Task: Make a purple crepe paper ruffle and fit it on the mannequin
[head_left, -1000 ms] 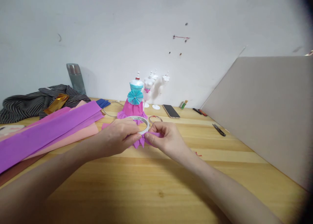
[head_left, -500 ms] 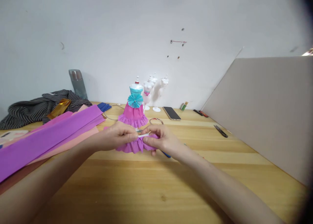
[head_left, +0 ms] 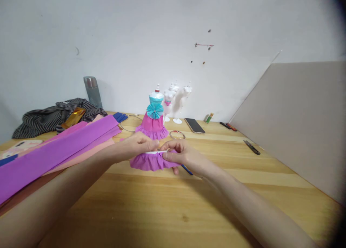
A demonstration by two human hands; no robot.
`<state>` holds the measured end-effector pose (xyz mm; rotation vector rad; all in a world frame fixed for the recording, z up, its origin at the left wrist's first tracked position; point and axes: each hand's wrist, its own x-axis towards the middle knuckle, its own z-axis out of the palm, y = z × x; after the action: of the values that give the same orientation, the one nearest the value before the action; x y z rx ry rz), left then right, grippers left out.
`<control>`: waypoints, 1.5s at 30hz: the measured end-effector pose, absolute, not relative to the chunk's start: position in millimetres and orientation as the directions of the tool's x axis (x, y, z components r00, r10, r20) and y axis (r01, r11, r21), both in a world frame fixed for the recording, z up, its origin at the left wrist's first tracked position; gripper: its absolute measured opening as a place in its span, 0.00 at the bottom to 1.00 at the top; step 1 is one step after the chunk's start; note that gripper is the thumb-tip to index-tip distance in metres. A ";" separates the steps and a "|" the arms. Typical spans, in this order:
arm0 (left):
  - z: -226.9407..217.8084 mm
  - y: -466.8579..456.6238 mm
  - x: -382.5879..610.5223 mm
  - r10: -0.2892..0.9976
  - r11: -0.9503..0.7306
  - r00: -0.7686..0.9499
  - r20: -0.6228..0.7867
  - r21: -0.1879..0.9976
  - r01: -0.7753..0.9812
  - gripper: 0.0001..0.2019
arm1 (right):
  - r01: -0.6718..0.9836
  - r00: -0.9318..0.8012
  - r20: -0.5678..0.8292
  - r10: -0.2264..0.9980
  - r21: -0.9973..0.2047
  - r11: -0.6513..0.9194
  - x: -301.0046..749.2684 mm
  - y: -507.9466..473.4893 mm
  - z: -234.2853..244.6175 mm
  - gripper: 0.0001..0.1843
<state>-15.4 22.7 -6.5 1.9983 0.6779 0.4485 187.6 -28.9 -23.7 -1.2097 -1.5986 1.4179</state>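
Both of my hands hold a pleated purple crepe-paper ruffle (head_left: 147,162) just above the wooden table (head_left: 173,201). My left hand (head_left: 136,146) pinches its top edge on the left. My right hand (head_left: 180,155) pinches the right end, where a white strip runs along the top. A blue pen-like thing (head_left: 187,169) pokes out under my right hand. Behind the hands stands a small mannequin (head_left: 154,118) in a pink paper dress with a teal fan bow.
Long purple and peach crepe-paper sheets (head_left: 54,150) lie at the left, with striped cloth (head_left: 51,116) and a grey flask (head_left: 92,91) behind. White mannequins (head_left: 175,100), a phone (head_left: 194,125), a ring (head_left: 177,134) and small snips (head_left: 252,147) sit further back. A grey board (head_left: 297,118) leans at the right.
The tape roll that my hands held over the ruffle is gone from view. The ruffle now hangs spread out between both hands, lower and nearer to me.
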 end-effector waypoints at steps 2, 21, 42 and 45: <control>-3.9 18.8 -13.8 0.594 -0.429 0.804 0.002 0.847 0.315 0.29 | 0.244 -0.338 -0.078 0.938 -0.970 0.007 186.4 -30.0 -24.2 0.18; -1.2 12.7 -10.7 0.640 -0.431 0.768 -0.002 0.827 0.361 0.18 | 0.526 -0.202 0.216 0.955 -0.798 0.292 182.4 -45.0 -16.9 0.18; -4.6 0.8 -5.1 0.610 -0.730 0.721 0.330 0.589 0.348 0.13 | 0.549 -0.203 0.452 0.869 -0.682 0.483 177.7 -59.6 -10.6 0.09; -1.8 -0.1 -5.0 0.633 -0.698 0.714 0.298 0.618 0.362 0.13 | 0.534 -0.225 0.447 0.866 -0.687 0.494 176.2 -61.8 -11.2 0.09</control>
<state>-5.0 -0.1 -1.8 2.3898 0.7572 0.6832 176.2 -61.8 -11.2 -1.1600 -1.8999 0.4996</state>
